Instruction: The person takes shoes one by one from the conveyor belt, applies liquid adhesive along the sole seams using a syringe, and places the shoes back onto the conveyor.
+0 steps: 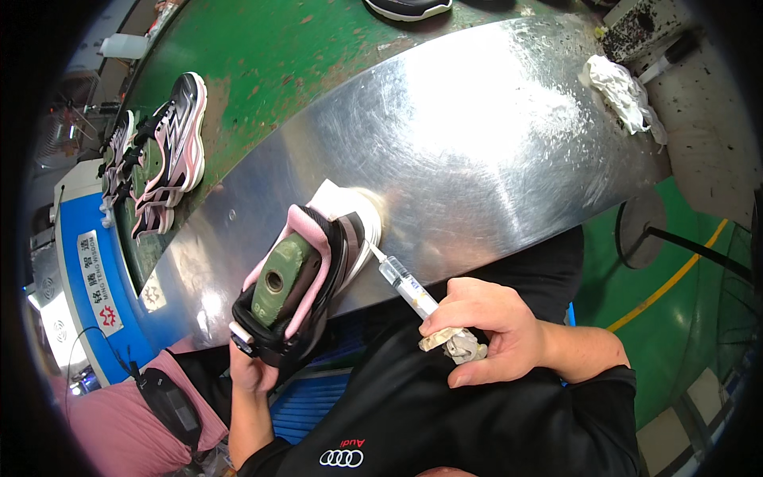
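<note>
Head view, one held shoe (324, 274), one syringe (407, 288)

So on the white plate (100, 280) stuck to the blue machine (135, 318), we've got dark lettering in two scripts running sideways, plus a red gear-like emblem. The black shirt (413, 397) has red lettering, upside down for us, above four linked white rings. Marks on the shoe's (310, 306) green insert (296, 261) and the syringe (409, 291) are too tiny for us.
</note>
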Tool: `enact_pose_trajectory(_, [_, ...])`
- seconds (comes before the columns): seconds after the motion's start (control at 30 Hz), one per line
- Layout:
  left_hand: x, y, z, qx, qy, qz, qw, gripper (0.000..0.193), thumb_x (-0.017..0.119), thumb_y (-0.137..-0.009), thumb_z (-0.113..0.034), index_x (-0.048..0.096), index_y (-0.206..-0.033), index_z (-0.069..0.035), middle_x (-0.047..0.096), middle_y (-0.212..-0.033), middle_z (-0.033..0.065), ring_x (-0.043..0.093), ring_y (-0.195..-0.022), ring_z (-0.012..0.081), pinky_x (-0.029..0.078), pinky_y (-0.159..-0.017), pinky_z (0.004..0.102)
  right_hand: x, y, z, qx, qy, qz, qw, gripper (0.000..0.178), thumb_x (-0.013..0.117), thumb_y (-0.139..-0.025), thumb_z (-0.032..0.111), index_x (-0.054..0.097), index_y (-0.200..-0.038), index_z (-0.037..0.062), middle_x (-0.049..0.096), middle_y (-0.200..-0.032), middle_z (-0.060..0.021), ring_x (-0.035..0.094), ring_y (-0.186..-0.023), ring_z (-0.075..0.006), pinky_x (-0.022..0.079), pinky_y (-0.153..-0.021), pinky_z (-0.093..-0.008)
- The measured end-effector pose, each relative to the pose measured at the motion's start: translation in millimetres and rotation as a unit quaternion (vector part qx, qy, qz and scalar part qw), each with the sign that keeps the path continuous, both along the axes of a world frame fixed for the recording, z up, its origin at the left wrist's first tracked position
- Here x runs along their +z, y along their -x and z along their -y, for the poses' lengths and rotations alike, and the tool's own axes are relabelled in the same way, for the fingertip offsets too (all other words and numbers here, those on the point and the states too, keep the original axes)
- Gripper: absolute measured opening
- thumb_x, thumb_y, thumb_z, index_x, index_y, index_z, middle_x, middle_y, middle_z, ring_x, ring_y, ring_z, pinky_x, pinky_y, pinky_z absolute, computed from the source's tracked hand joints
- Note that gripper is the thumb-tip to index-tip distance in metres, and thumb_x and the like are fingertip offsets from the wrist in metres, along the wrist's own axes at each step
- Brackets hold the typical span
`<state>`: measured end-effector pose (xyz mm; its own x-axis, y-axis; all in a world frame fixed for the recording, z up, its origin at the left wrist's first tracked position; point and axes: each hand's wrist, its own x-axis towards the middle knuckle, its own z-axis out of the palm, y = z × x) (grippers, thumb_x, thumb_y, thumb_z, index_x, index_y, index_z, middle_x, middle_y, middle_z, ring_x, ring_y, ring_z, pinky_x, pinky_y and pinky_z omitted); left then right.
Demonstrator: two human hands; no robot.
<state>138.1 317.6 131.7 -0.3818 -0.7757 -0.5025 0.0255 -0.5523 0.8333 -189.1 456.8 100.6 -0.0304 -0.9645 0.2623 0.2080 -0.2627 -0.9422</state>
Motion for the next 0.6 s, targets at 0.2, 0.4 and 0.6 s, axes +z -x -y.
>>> enact_pose_trajectory(0.2, [-1.9, 16.5, -42.7, 0.002, -0.121, -0.130, 0.984, 0.081, 0.068, -0.074, -0.003, 0.023, -0.141, 0.000, 0.041, -0.138, 0.0185, 0.044, -0.126, 0.0332, 0.036, -0.105, 0.0467, 8.3, -7.0, -1.5, -0.012, -0.006, -0.015, 1.000, 0.047, 0.079, -0.070, 0.025, 0.062, -0.107, 0.0010, 0.065, -0.088, -0.0069, 0.051, -0.069, -0.0200, 0.039, -0.062, -0.0301])
enact_pose_trajectory(0.4, [-19.6, 29.2, -63.5, -0.050, -0.181, -0.221, 0.957, 0.086, 0.064, -0.072, 0.002, 0.017, -0.143, 0.001, 0.037, -0.140, 0.0197, 0.039, -0.129, 0.0343, 0.032, -0.107, 0.0501, 28.1, -7.1, 0.8, 0.015, -0.004, -0.027, 1.000, 0.051, 0.081, -0.067, 0.029, 0.063, -0.105, 0.0001, 0.067, -0.085, -0.0064, 0.048, -0.064, -0.0179, 0.034, -0.057, -0.0293])
enact_pose_trajectory(0.6, [-35.3, 42.6, -75.5, -0.041, -0.285, -0.264, 0.921, 0.083, 0.054, -0.072, 0.008, 0.017, -0.145, -0.003, 0.034, -0.143, 0.0193, 0.039, -0.130, 0.0338, 0.033, -0.106, 0.0489, 57.9, 5.7, -5.5, 0.083, -0.060, -0.054, 0.993, 0.046, 0.081, -0.067, 0.023, 0.063, -0.104, 0.0012, 0.065, -0.084, -0.0068, 0.050, -0.065, -0.0202, 0.037, -0.058, -0.0302])
